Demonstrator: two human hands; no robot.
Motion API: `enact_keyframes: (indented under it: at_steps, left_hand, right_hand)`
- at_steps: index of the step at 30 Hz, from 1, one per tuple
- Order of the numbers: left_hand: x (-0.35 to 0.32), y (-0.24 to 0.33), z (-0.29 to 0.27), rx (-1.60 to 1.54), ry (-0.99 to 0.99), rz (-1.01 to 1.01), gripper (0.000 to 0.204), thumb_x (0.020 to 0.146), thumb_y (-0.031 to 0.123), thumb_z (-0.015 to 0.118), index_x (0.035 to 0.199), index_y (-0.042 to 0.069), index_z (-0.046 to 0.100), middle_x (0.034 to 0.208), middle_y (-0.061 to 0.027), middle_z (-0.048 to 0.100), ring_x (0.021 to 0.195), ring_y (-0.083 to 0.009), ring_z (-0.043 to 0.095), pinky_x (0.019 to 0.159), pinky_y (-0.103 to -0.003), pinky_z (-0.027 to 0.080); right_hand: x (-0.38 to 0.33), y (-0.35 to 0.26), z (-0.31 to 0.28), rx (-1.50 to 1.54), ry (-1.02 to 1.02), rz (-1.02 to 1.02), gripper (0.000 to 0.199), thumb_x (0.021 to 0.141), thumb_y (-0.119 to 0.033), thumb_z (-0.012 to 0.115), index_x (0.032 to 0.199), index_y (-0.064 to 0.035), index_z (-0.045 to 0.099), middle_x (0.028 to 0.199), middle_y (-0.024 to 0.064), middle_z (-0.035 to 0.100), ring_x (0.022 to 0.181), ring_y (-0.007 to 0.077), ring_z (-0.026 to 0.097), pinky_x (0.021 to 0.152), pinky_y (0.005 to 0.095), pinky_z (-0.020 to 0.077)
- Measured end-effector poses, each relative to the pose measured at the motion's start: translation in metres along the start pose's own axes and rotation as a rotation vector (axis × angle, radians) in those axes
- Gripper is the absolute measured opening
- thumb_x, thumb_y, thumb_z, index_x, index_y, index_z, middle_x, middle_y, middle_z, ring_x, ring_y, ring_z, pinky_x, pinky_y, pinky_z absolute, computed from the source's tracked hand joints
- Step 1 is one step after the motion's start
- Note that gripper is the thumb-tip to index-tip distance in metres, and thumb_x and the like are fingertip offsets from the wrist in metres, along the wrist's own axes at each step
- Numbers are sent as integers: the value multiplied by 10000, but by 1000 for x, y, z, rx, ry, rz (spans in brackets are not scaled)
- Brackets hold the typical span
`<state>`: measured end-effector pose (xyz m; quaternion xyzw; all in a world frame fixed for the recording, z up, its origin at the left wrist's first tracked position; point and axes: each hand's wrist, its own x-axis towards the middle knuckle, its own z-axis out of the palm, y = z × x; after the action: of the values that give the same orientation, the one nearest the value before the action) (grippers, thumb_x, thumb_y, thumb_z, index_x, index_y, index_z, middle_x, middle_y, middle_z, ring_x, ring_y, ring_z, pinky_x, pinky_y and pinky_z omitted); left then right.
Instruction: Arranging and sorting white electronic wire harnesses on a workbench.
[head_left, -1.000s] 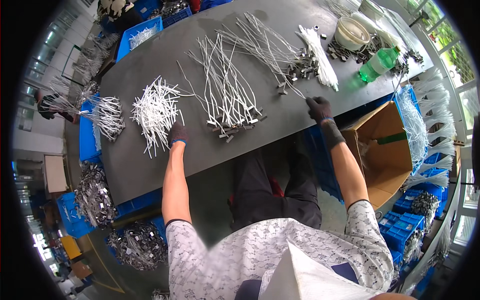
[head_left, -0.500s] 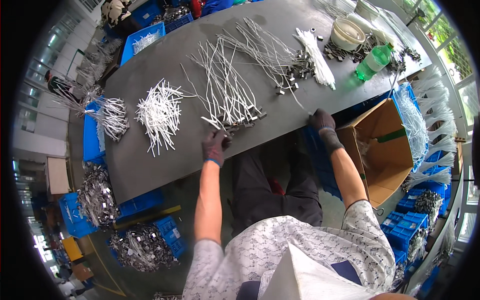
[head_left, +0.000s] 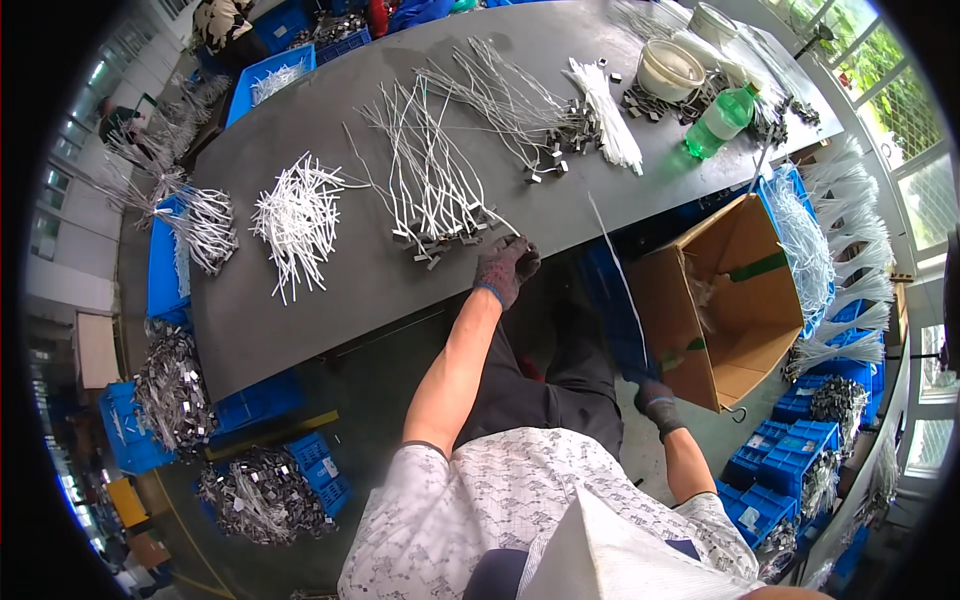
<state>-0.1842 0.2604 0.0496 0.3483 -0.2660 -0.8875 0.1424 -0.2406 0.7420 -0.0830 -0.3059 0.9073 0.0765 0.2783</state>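
My left hand (head_left: 507,268), in a dark knit glove, is at the table's near edge with its fingers pinched on a short white tube (head_left: 503,222). Just to its left lies a bunch of white-sleeved wires (head_left: 432,180), their small dark connector blocks (head_left: 432,245) toward me. Low on the right, beside the cardboard box, my gloved right hand (head_left: 655,405) is closed on one end of a long thin pale wire (head_left: 622,270). That wire stretches up past the table edge. What lies inside the right fist is hidden.
Loose white tubes (head_left: 298,225) are piled on the grey table (head_left: 250,345). Farther back are more wires (head_left: 500,95), a white tube bundle (head_left: 607,120), a green bottle (head_left: 722,122) and a tub (head_left: 668,70). An open cardboard box (head_left: 690,330) stands right.
My left hand has moved right along the table edge. My right hand has swung down toward my body from the table edge, drawing the wire away from the table.
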Motion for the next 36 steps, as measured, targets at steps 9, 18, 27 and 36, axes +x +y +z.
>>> enact_keyframes:
  at_steps: [9, 18, 27, 36]
  left_hand:
    - [-12, -13, 12, -108, 37, 127, 81, 980, 111, 642, 989, 37, 610, 854, -90, 668, 742, -219, 697, 683, -384, 626]
    - [-59, 73, 46, -181, 322, 747, 118, 984, 130, 595, 994, 13, 582, 825, -124, 688, 666, -242, 707, 611, -387, 632]
    - [-64, 72, 45, -124, 322, 888, 115, 990, 130, 602, 949, 22, 605, 864, -105, 711, 671, -205, 709, 548, -341, 610]
    - [-45, 82, 20, -122, 239, 751, 111, 966, 117, 639, 988, 19, 593, 841, -124, 713, 635, -227, 710, 588, -364, 616]
  right_hand:
    - [-19, -44, -42, 216, 285, -212, 151, 930, -138, 527, 1000, -57, 634, 894, 233, 694, 864, 464, 665, 734, 538, 523]
    - [-1, -100, -102, 45, 360, -296, 154, 926, -196, 559, 984, -87, 651, 865, 194, 715, 858, 390, 713, 692, 496, 559]
    - [-6, -88, -84, 47, 238, -270, 173, 917, -226, 583, 948, -78, 666, 856, 210, 721, 852, 406, 717, 691, 503, 566]
    - [-2, -90, -92, 30, 232, -290, 141, 917, -201, 579, 961, -94, 659, 869, 192, 720, 852, 403, 711, 689, 498, 561]
